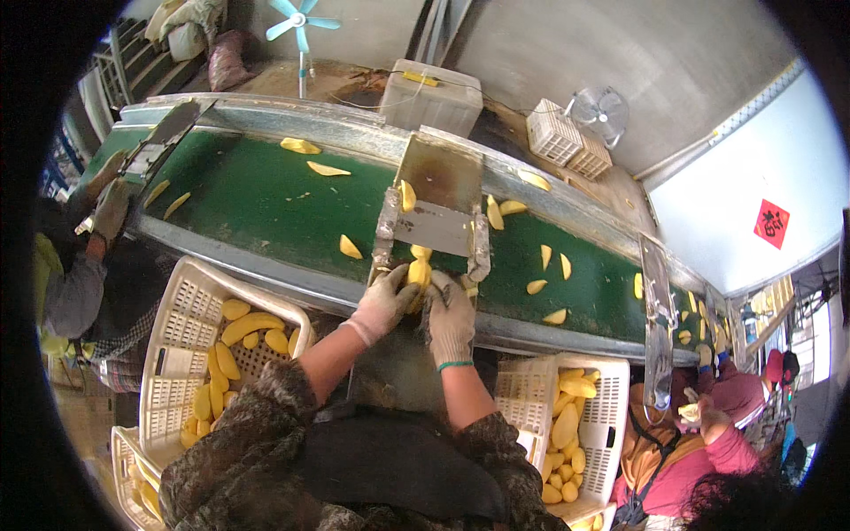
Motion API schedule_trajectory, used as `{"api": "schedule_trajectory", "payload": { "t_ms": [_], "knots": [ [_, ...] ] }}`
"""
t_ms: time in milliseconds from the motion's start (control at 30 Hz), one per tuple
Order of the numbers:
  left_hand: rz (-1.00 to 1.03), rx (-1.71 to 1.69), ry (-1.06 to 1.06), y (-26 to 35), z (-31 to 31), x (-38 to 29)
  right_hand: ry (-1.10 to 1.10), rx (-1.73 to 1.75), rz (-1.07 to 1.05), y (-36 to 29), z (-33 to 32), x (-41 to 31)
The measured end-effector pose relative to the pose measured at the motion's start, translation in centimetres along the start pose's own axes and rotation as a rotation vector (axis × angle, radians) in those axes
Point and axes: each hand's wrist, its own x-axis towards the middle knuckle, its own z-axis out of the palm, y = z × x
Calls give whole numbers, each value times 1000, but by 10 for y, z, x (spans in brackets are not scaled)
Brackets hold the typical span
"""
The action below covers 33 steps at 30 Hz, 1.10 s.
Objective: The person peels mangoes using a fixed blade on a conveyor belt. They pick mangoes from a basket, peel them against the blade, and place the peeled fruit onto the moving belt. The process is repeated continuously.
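Observation:
My left hand, in a pale knitted glove with a dirty, greyish palm, grips the left side of a peeled yellow vegetable piece. My right hand, in a similar glove with a green cuff edge, closes on its right side. Both hands are at the near end of a worn metal chute frame that spans the conveyor. Just beyond my fingertips, a grey plate crosses this frame. Another yellow wedge lies against the frame's left side. My fingers hide the lower part of the held piece.
Yellow wedges lie scattered on the green conveyor belt. White plastic crates with yellow produce stand at my left and right. A co-worker's gloved hands are at another frame on the left; another co-worker sits at right.

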Motion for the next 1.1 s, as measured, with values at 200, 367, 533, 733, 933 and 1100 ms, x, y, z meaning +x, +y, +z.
{"api": "schedule_trajectory", "payload": {
  "t_ms": [200, 367, 533, 733, 933, 1100],
  "knots": [
    [-105, -225, 17, -12, 11, 44, 192, -198, -458, -5, 17, 32],
    [-26, -740, 355, -42, -34, 12, 285, -803, -566, 0, 43, 81],
    [-125, -610, 827, -120, -176, -75, 46, -907, -381, 5, 57, 184],
    [-866, 40, 412, -270, -197, -165, -145, -350, -48, -23, 79, 250],
    [-1045, 253, 219, -412, -103, -122, -34, 351, -281, -56, 99, 203],
    [-1001, -670, 676, -384, -105, -122, -107, -11, -562, -55, 39, 120]
  ]
}}
